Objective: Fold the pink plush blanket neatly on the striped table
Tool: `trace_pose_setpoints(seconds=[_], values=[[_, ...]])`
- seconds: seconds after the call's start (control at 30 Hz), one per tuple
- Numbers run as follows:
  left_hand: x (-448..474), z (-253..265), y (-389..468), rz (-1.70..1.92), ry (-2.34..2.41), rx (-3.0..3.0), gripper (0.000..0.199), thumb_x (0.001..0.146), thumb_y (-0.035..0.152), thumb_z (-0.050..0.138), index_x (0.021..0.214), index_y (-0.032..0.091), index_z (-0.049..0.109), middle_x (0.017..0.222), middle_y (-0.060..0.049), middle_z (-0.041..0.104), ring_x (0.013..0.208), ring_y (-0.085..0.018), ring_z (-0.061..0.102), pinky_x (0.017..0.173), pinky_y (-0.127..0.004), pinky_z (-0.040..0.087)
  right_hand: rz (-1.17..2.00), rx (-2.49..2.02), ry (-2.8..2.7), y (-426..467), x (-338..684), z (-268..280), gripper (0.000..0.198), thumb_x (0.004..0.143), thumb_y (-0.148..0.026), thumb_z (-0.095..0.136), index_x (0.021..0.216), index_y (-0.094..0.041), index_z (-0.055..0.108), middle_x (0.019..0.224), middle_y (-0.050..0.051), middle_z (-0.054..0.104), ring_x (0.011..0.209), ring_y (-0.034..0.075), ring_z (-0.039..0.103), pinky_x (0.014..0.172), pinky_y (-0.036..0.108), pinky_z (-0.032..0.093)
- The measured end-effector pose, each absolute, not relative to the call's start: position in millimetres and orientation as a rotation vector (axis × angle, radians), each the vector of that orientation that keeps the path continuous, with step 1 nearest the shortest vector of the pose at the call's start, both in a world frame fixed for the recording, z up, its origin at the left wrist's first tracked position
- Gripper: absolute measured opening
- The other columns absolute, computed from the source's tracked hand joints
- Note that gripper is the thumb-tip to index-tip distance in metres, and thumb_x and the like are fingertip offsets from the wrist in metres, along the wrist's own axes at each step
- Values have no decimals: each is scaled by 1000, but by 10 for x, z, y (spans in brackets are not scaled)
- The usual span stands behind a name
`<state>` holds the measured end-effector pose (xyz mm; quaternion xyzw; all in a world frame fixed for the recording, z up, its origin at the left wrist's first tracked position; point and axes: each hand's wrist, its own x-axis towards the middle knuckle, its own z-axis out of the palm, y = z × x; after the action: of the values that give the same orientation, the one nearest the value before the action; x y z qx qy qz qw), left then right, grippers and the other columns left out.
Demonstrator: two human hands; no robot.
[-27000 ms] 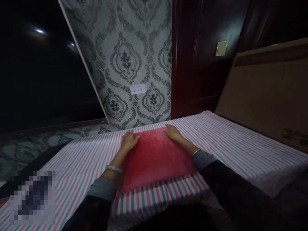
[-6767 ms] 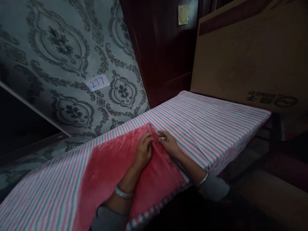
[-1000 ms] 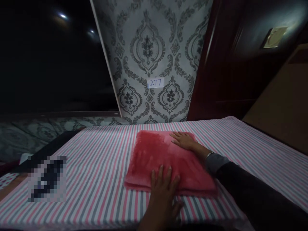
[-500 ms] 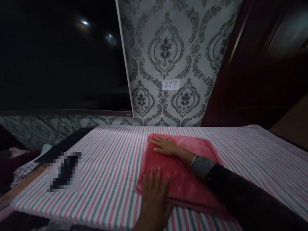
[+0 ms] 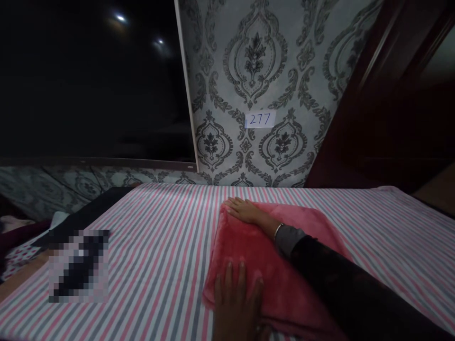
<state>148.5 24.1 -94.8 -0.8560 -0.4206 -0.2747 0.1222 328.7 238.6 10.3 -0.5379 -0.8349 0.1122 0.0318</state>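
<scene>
A folded plush blanket (image 5: 280, 265), pinkish red, lies on a striped cloth in front of me. My left hand (image 5: 236, 303) rests flat on its near left part, fingers apart. Reaching across from the right, my right hand (image 5: 243, 210) lies palm down on the far left corner of the blanket, its fingers stretched out. A bracelet (image 5: 279, 230) shows at the right wrist. My right sleeve hides part of the blanket's right side.
The striped cloth (image 5: 159, 255) covers the table around the blanket. A large dark screen (image 5: 95, 94) stands at the back left, beside patterned wallpaper with a paper label (image 5: 260, 119) reading 277. A dark red wooden panel (image 5: 384, 118) is on the right. A pixelated patch covers something at left.
My right hand has slid a little further out to the blanket's far left corner. My left hand sits slightly lower in the view, and the view has shifted a little.
</scene>
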Motion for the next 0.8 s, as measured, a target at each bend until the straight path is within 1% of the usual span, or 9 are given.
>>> trace_pose_setpoints(seconds=[0.1,0.2,0.3,0.43,0.5,0.67,0.8], values=[[1487,-1009,258,-771,-1241,-2501,94,62,57,79,148,38,46,159,-9,38,150,-44,18,115,-63,17,333,-1668,-2549,2414,3296,71,60,105,-54,21,159,-28,26,165,7,24,150,32,22,116,60,25],[1488,-1010,264,-774,-1246,-2503,95,61,57,80,148,39,45,160,-8,36,150,-44,19,115,-63,16,337,-1662,-2526,2417,3290,52,59,105,-54,21,158,-29,27,164,6,25,150,29,23,117,57,24],[1480,-940,252,-810,-1246,-2491,93,64,52,79,149,38,45,161,-8,35,150,-43,18,115,-62,16,334,-1677,-2528,2426,3262,91,58,105,-52,22,158,-28,26,165,7,24,151,26,21,118,54,23],[1453,-781,205,-842,-1230,-2524,86,69,41,75,150,35,44,162,-7,32,151,-41,18,116,-62,17,312,-1826,-2452,2339,3260,263,61,105,-50,26,160,-23,24,165,12,18,152,27,18,119,55,20],[1443,-703,178,-844,-1243,-2546,83,71,35,72,149,34,45,163,-7,29,151,-41,17,116,-62,17,288,-1856,-2407,2174,3317,359,62,105,-52,26,160,-23,23,165,14,19,152,29,16,119,56,18],[1437,-569,144,-832,-1242,-2573,79,74,28,69,150,31,45,165,-8,25,152,-41,13,116,-62,18,191,-1837,-2413,1466,3555,411,63,102,-60,33,157,-30,32,165,12,18,151,37,15,117,61,17],[1424,-521,149,-798,-1203,-2594,73,80,29,66,150,29,44,164,-10,29,151,-40,14,116,-63,19,157,-1820,-2448,1067,3646,253,64,102,-60,33,159,-30,26,165,13,17,151,37,13,116,64,19]])
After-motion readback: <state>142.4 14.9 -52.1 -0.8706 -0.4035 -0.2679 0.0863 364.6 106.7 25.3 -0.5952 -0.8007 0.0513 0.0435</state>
